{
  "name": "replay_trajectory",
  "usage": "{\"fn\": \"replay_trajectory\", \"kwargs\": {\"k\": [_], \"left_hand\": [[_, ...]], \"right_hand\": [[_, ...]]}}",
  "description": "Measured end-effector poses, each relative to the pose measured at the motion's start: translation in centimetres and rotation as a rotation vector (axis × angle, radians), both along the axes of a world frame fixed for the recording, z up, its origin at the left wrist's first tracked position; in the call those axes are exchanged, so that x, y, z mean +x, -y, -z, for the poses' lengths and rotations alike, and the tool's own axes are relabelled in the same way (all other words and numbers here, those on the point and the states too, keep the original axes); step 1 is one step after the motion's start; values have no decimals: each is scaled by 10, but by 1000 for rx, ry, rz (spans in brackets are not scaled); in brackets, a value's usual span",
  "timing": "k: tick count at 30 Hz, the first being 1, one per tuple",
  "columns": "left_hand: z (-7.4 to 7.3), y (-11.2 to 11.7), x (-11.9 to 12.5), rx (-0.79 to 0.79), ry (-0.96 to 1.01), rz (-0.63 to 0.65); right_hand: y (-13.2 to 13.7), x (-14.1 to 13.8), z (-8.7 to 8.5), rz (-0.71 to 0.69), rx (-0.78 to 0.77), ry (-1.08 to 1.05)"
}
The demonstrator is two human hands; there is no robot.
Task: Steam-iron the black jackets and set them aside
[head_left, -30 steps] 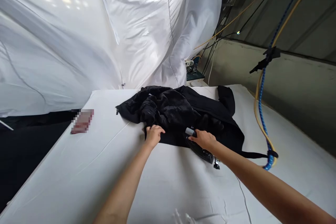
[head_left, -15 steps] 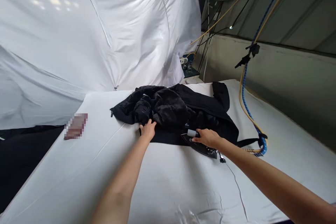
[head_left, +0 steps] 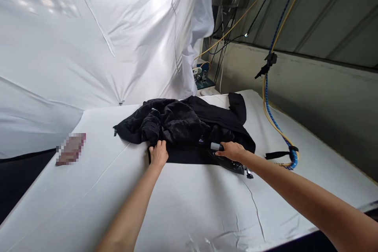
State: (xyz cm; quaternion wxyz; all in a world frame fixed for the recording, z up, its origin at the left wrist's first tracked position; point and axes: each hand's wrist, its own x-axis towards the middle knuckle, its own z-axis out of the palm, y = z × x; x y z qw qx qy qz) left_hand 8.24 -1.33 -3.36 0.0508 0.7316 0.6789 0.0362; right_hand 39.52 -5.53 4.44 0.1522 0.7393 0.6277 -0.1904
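Note:
A crumpled black garment [head_left: 183, 126] lies on the white padded table [head_left: 189, 204]. My left hand [head_left: 158, 152] grips the garment's near left edge, fingers closed on the fabric. My right hand [head_left: 232, 151] is wrapped round the grey handle of a dark iron [head_left: 228, 162], whose soleplate rests on the garment's flat near hem. Both arms reach forward from the bottom of the view.
A blue and yellow hose bundle [head_left: 273, 118] hangs from above and runs to the iron at the right. White sheeting [head_left: 88, 39] billows behind the table. A blurred reddish patch [head_left: 71, 149] lies at the left. Cables and equipment [head_left: 203, 75] stand at the back.
The view has swung right, so everything shifts left in frame. My left hand has moved from on top of the hem to gripping the garment's edge. The iron stays on the hem.

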Motion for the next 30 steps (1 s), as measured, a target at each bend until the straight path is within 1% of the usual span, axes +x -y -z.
{"fn": "replay_trajectory", "kwargs": {"k": [1, 2, 3, 4, 6, 7, 8, 9, 11, 13, 15, 18, 21, 23, 26, 28, 30], "left_hand": [[-2, 3, 3, 53, 23, -3], [-4, 6, 8, 90, 54, 23], [-5, 9, 14, 106, 92, 86], [-7, 11, 21, 102, 136, 179], [-8, 11, 41, 70, 217, 388], [-8, 10, 52, 60, 241, 467], [-8, 8, 63, 57, 248, 512], [-7, 6, 73, 55, 239, 522], [-6, 0, 90, 30, 187, 486], [-5, -5, 100, -12, 123, 439], [-4, -9, 104, -48, 70, 414], [-2, -12, 104, -65, 37, 394], [3, -12, 101, -70, 33, 357], [6, -12, 99, -75, 28, 326], [6, -10, 98, -84, 19, 298], [3, -9, 101, -83, 15, 282], [-2, -7, 110, -48, 31, 275]], "right_hand": [[2, 6, -1, 25, -4, 0], [4, 11, -1, 50, -8, 0], [6, 17, -1, 68, -10, -2], [8, 22, -1, 74, -11, -6], [12, 32, -1, 50, -8, -26], [15, 37, 0, 25, -5, -35], [18, 42, 1, -6, -4, -43], [22, 46, 1, -37, -10, -48], [29, 52, 1, -91, -24, -46], [35, 55, 0, -123, -33, -41], [39, 55, -1, -127, -29, -31], [38, 50, -1, -102, -12, -19], [34, 47, 2, -45, 8, -14], [32, 52, 4, 17, 16, -11], [30, 70, 6, 131, 19, -2], [31, 85, 7, 196, 19, 9], [33, 100, 7, 252, 14, 27]]}}
